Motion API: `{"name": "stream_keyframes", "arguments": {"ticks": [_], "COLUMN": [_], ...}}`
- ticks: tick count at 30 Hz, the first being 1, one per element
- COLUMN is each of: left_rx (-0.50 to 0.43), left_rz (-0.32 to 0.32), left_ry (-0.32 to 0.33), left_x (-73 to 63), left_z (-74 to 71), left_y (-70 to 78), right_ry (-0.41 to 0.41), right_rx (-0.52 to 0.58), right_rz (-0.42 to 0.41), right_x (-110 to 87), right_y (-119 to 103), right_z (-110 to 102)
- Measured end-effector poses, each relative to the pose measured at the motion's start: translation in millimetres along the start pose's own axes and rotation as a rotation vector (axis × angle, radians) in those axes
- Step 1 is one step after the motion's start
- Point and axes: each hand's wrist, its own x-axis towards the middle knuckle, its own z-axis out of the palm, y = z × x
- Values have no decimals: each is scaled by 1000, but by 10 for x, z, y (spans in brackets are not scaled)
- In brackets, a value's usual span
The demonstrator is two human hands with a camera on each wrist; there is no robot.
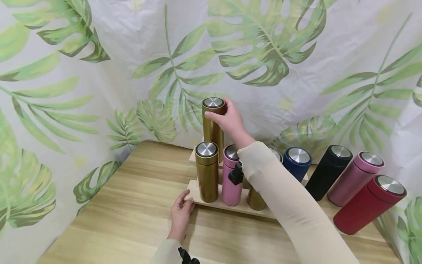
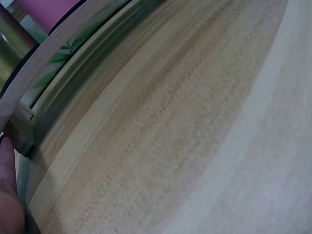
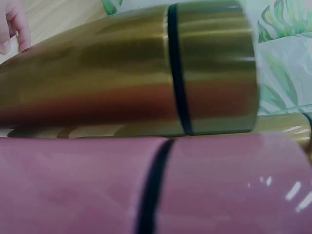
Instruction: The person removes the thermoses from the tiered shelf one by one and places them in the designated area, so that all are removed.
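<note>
My right hand grips the upper part of a gold thermos flask, which stands upright at the back left on the raised tier of a wooden rack. At the left end of the rack's lower board, my left hand holds the corner between thumb and fingers. On that board stand another gold flask, a pink flask and a third gold flask, partly hidden by the right sleeve. The front gold flask and the pink flask fill the right wrist view.
Behind the right forearm is a navy flask. To the right stand a black flask, a darker pink flask and a red flask. A leaf-print cloth hangs behind the wooden table.
</note>
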Motion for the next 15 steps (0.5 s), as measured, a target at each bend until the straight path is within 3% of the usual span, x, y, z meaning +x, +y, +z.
{"name": "stream_keyframes", "arguments": {"ticks": [8,15], "left_rx": [6,0], "left_rz": [18,-2], "left_ry": [2,-2], "left_x": [9,12], "left_z": [-18,-4], "left_y": [14,24], "right_ry": [-11,20], "right_rx": [-36,10], "right_rz": [-15,-22], "right_x": [15,22], "right_y": [-6,29], "right_z": [58,61]}}
